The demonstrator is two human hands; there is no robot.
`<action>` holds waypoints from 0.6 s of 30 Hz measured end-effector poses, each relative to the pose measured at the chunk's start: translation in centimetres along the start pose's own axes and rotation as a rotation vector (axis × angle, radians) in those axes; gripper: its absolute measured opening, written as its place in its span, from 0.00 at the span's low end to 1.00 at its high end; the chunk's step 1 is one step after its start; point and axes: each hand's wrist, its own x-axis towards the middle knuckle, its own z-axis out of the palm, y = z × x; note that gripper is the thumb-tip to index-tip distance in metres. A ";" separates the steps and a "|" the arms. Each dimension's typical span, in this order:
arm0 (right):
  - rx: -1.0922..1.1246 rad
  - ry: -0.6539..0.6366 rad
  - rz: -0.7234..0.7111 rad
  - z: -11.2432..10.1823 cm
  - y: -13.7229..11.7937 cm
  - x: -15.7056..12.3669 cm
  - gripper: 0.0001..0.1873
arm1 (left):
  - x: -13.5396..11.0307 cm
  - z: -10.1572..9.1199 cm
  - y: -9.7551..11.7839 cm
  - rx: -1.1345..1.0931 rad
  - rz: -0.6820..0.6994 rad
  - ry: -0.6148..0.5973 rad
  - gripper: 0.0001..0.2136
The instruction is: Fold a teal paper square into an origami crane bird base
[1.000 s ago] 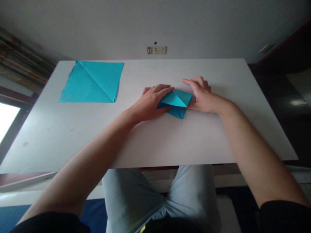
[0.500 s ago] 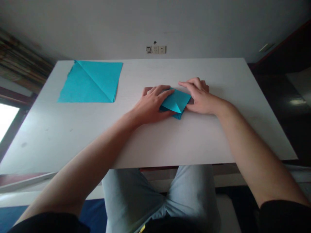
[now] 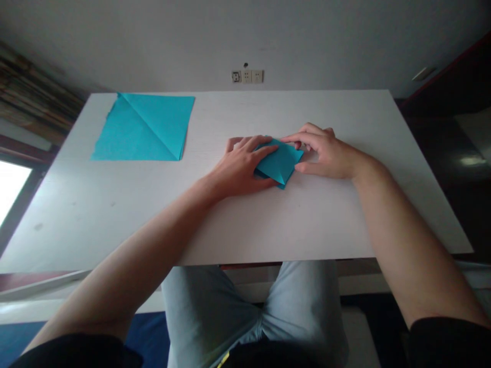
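Note:
A small folded piece of blue paper [image 3: 282, 162] lies on the white table in front of me, one corner pointing toward me. My left hand [image 3: 245, 166] holds its left side, fingers over the top and thumb along the lower edge. Over at the right side is my right hand [image 3: 318, 151], forefinger by the far edge and thumb by the near right edge. Its thumb and forefinger are spread apart around the right corner. The left fingers cover part of the paper.
A larger blue paper sheet [image 3: 153, 125] with a diagonal crease and a ragged left edge lies at the table's back left. The white table [image 3: 238, 230] meets a wall with sockets [image 3: 247, 76]. My legs [image 3: 307, 296] are below the front edge.
The raised upper flap of the folded paper now lies flatter. My right thumb has come out from beside the flap, and the right forefinger has moved onto the far edge.

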 end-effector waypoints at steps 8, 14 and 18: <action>-0.067 -0.044 0.063 1.2 0.3 0.1 0.40 | -0.1 -0.3 -0.2 -0.006 0.009 -0.015 0.43; -0.068 -0.059 0.081 1.4 0.6 0.2 0.45 | -0.1 -0.1 1.4 0.011 -0.050 -0.009 0.43; -0.074 -0.038 0.064 1.4 0.5 0.2 0.44 | -0.2 0.2 1.9 0.016 -0.086 0.036 0.43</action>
